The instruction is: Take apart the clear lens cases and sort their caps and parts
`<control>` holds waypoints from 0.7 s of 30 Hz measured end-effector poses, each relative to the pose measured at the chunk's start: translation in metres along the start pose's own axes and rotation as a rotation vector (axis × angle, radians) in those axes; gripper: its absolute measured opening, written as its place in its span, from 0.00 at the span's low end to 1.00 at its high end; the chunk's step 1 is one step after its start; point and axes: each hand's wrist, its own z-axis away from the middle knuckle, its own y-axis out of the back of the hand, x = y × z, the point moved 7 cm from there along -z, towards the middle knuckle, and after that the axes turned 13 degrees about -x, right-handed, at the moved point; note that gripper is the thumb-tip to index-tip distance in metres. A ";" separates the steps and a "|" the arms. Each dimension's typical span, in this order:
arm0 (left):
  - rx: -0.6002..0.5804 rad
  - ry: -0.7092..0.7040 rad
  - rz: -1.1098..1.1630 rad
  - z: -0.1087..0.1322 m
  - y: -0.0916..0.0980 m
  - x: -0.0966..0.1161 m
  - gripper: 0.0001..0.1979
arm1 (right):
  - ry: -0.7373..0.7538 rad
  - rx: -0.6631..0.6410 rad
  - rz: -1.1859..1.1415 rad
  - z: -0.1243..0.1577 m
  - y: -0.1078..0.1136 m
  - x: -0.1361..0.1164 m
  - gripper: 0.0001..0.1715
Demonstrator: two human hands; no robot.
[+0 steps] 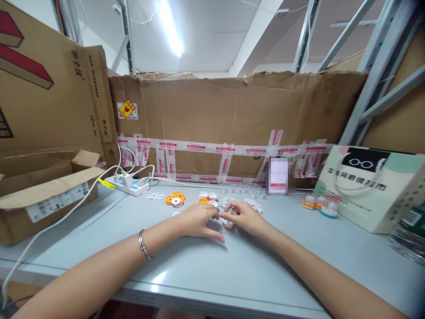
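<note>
My left hand point(199, 220) is over the middle of the table, its thumb stretched out apart from the fingers. Its fingertips come close to those of my right hand, and I see nothing held in it. My right hand point(247, 217) has its thumb and fingers closed at the top of a small round white-and-orange piece point(227, 225), whose upper part they hide. Just behind the hands are white and orange rings point(203, 195), clear plastic cups point(244, 190) and a heap of small white parts point(253, 204). Orange discs point(175, 198) lie to the left, one with a white ring on top.
Small white pieces point(155, 195) lie near a power strip point(131, 185) with white cables. An open cardboard box point(49, 195) stands at left. At right are clear-topped round pieces point(321, 205), a paper bag point(368, 190) and a bottle point(411, 232). A large carton point(212, 115) closes off the back.
</note>
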 end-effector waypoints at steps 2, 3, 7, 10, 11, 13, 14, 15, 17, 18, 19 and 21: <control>0.025 0.053 0.079 -0.003 -0.008 -0.004 0.26 | -0.001 0.005 -0.071 -0.002 -0.003 0.001 0.16; 0.049 0.087 0.120 -0.003 -0.010 -0.008 0.26 | 0.002 0.004 -0.105 -0.002 -0.005 0.000 0.16; 0.149 0.196 0.229 -0.004 -0.012 -0.021 0.20 | 0.033 -0.025 -0.200 -0.001 -0.011 -0.005 0.16; 0.156 0.188 0.265 -0.004 -0.014 -0.021 0.17 | 0.068 -0.043 -0.187 0.000 -0.015 -0.009 0.15; 0.152 0.172 0.276 -0.005 -0.014 -0.020 0.15 | 0.078 -0.036 -0.157 0.000 -0.015 -0.010 0.15; 0.151 0.140 0.289 -0.005 -0.015 -0.017 0.12 | 0.098 -0.007 -0.084 0.001 -0.015 -0.013 0.14; 0.150 0.129 0.293 -0.005 -0.015 -0.016 0.11 | 0.112 0.009 -0.049 0.001 -0.015 -0.014 0.13; 0.150 0.122 0.298 -0.005 -0.015 -0.016 0.10 | 0.129 0.017 -0.019 0.002 -0.015 -0.016 0.12; 0.140 0.100 0.319 -0.006 -0.014 -0.015 0.08 | 0.173 0.003 0.026 0.004 -0.015 -0.021 0.08; 0.126 0.080 0.339 -0.006 -0.014 -0.014 0.07 | 0.196 -0.016 0.051 0.005 -0.015 -0.024 0.07; 0.108 0.056 0.361 -0.007 -0.014 -0.013 0.07 | 0.219 -0.040 0.081 0.007 -0.014 -0.026 0.06; 0.074 0.001 0.408 -0.007 -0.014 -0.011 0.07 | 0.281 -0.097 0.150 0.011 -0.013 -0.032 0.05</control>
